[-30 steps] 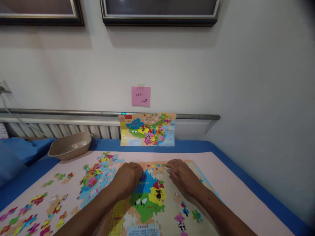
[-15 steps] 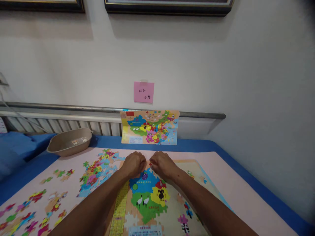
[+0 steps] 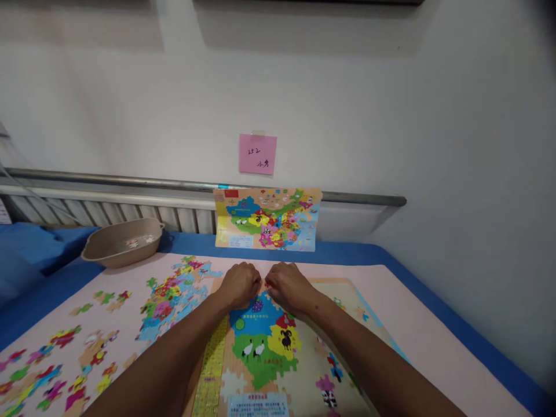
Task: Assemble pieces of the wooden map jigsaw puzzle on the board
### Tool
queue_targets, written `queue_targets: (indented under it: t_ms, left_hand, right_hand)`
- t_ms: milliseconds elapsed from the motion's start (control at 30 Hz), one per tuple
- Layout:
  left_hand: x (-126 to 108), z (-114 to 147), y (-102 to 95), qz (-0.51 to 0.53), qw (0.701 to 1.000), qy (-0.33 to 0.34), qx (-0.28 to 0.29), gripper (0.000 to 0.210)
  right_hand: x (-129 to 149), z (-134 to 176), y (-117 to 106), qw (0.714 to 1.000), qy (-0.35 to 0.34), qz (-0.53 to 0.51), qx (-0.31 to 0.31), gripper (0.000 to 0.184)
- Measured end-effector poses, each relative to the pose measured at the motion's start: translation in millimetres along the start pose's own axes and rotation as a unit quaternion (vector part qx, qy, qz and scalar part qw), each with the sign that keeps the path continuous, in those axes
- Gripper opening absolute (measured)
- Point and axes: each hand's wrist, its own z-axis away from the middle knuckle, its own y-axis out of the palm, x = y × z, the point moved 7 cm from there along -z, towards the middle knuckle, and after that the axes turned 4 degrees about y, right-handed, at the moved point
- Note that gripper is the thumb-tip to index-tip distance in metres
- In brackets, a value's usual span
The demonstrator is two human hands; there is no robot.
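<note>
A partly assembled map jigsaw puzzle (image 3: 260, 336) lies in a tray in front of me, with blue, green and yellow regions joined on its left side. My left hand (image 3: 241, 285) is closed over the far edge of the puzzle, above the blue region. Close beside it, my right hand (image 3: 289, 286) is also closed, fingertips bent down at the same edge. A small bit of red shows between the fingertips. What either hand pinches is hidden by the fingers. Loose pieces with a panda (image 3: 329, 397) lie in the tray's bare right part (image 3: 313, 362).
Several loose puzzle pieces (image 3: 52, 394) and a joined cluster (image 3: 167, 301) lie on the pink sheet (image 3: 434, 347) to the left. A brown basin (image 3: 124, 243) holding a few pieces stands at the back left. A reference map picture (image 3: 268, 220) leans upright beneath a wall rail (image 3: 360, 198).
The camera view has tilted down slightly, so the wall items sit higher. Both hands stay closed at the puzzle's far edge, with hardly any movement.
</note>
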Motion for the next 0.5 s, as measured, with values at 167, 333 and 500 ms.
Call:
queue_targets:
  t_ms: [167,333,500]
  left_hand:
    - [-4.7,1.3,-3.9,0.012,1.000,0.008,0.003,0.024]
    - [-2.6,-0.4,-2.2,0.040,0.999,-0.002,-0.001,0.023]
    - [1.1,-1.1,-1.6,0.053,0.998,-0.018,-0.009,0.024]
  right_hand:
    - [-0.3,5.1,4.9,1.000,0.003,-0.012,-0.020,0.014]
    - [-1.0,6.4,5.0,0.999,0.007,-0.017,-0.026,0.015]
    - [-1.8,7.6,6.3,0.999,0.013,-0.023,-0.031,0.018]
